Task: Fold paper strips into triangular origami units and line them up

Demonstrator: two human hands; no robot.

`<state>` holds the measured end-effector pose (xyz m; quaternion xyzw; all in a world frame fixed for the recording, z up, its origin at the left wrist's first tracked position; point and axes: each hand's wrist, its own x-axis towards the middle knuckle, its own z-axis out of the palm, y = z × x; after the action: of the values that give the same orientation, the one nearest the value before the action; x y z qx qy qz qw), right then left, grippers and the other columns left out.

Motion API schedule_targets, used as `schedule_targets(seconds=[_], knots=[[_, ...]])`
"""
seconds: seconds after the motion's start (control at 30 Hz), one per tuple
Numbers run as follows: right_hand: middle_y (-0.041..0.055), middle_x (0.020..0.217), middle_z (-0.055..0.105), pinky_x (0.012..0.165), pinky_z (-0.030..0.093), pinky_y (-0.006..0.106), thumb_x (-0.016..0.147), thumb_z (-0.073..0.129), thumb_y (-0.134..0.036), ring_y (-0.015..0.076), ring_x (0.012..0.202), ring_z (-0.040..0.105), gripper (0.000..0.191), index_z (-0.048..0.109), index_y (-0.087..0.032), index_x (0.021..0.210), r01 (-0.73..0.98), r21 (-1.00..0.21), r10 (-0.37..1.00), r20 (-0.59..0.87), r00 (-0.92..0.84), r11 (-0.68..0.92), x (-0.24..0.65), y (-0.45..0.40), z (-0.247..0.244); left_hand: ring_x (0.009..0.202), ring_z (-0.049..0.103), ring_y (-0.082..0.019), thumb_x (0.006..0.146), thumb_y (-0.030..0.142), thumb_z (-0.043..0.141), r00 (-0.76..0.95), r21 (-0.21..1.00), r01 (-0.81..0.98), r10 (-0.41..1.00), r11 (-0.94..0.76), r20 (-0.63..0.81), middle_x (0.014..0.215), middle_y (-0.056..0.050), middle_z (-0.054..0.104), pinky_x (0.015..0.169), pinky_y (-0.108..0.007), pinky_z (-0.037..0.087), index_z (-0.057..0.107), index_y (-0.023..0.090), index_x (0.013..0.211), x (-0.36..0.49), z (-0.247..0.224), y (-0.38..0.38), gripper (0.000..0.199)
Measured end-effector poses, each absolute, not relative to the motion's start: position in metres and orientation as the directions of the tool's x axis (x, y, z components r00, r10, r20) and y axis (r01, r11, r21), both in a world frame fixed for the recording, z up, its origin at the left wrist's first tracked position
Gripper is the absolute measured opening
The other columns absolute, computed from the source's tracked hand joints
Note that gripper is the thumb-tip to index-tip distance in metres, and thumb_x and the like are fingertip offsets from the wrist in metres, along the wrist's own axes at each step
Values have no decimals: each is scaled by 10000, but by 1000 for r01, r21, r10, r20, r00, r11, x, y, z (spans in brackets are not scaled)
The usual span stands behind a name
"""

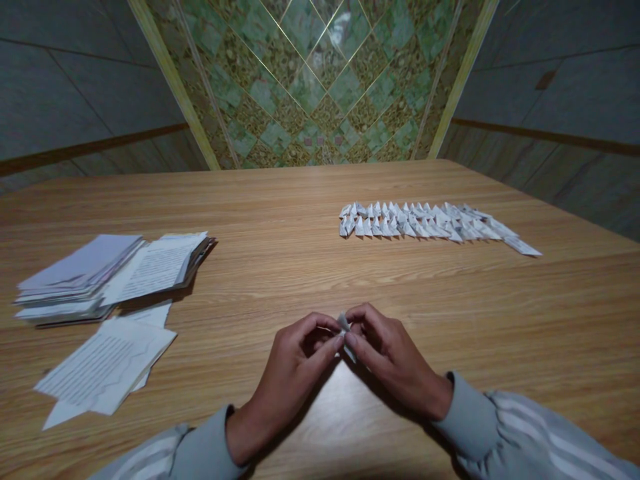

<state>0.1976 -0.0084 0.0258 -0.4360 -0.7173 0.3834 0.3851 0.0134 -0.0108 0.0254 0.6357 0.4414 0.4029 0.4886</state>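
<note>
Between the fingertips of both hands is a small folded piece of paper [343, 323], white and mostly covered by the fingers. My left hand [305, 350] pinches its left side with thumb and forefinger. My right hand [387, 347] pinches it from the right in the same way. Both hands are low over the wooden table, near its front middle. Farther back to the right stand two rows of small folded paper pieces [400, 220] with pointed tips, packed close together. The exact shape of the held paper is hidden.
At the left on the table [260, 267] lie a stack of papers or booklets [80, 267] and an open printed booklet [160, 263]. Loose printed sheets [105, 363] overlap in front of them. A tiled wall [320, 87] rises beyond the table's far edge.
</note>
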Motion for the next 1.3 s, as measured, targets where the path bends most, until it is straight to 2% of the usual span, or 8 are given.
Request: schedule_targets(seconds=[0.2,0.4,0.63,0.77,0.9,1.03,1.17,1.3], knots=[[-4,814,640,663,420,253,976,526,-299,128,715,580,157,603,-183,1048,258,-903,896,232,-379,342,200,-9,27,743,659,-157,781,224,763,283,997,-42,957,72,-57,832,-8,679,681,-271,521,600,181,901,16,20,-11,207],[-23,757,613,628,416,243,953,569,-320,122,682,561,162,589,-187,1044,192,-950,907,156,-392,246,199,-10,27,765,665,-157,741,186,769,289,989,-90,954,114,-83,828,-2,668,689,-271,522,518,199,885,18,19,-13,290],[-24,746,602,598,403,241,888,648,-303,128,679,551,176,588,-192,1010,257,-931,924,161,-346,258,200,-10,25,791,692,-165,711,181,795,342,973,-170,935,158,-92,877,-31,716,703,-263,530,546,192,919,18,19,-12,325],[-3,783,603,624,415,257,883,616,-227,145,710,566,132,591,-194,1008,361,-858,913,254,-320,365,201,-9,26,868,704,-185,721,180,794,334,965,-194,937,176,-104,946,-46,717,772,-298,544,545,195,928,18,19,-10,324],[30,833,623,678,407,295,878,563,-125,174,761,552,204,597,-198,1066,473,-673,823,454,-342,568,201,-9,27,873,698,-172,732,175,769,290,970,-188,952,155,-96,1018,-56,711,764,-286,546,542,200,896,20,21,-10,281],[50,848,654,675,378,312,899,522,-88,194,771,528,216,615,-198,1060,520,-552,758,496,-423,652,202,-9,27,938,699,-184,725,173,762,240,972,-187,966,143,-96,1119,-81,708,815,-299,538,547,204,855,20,23,-10,253],[43,830,664,668,371,319,908,501,-79,193,741,517,227,632,-205,1044,535,-540,760,469,-449,650,202,-10,26,1088,676,-241,758,231,745,237,975,-169,966,147,-104,1257,-132,677,883,-334,522,574,200,826,18,23,-11,187],[49,869,673,710,397,328,903,474,-78,196,781,542,252,621,-205,1064,490,-597,771,453,-448,635,202,-10,26,1208,618,-273,811,264,688,216,981,-156,973,119,-84,1321,-139,651,902,-348,518,597,202,808,16,23,-12,110]])
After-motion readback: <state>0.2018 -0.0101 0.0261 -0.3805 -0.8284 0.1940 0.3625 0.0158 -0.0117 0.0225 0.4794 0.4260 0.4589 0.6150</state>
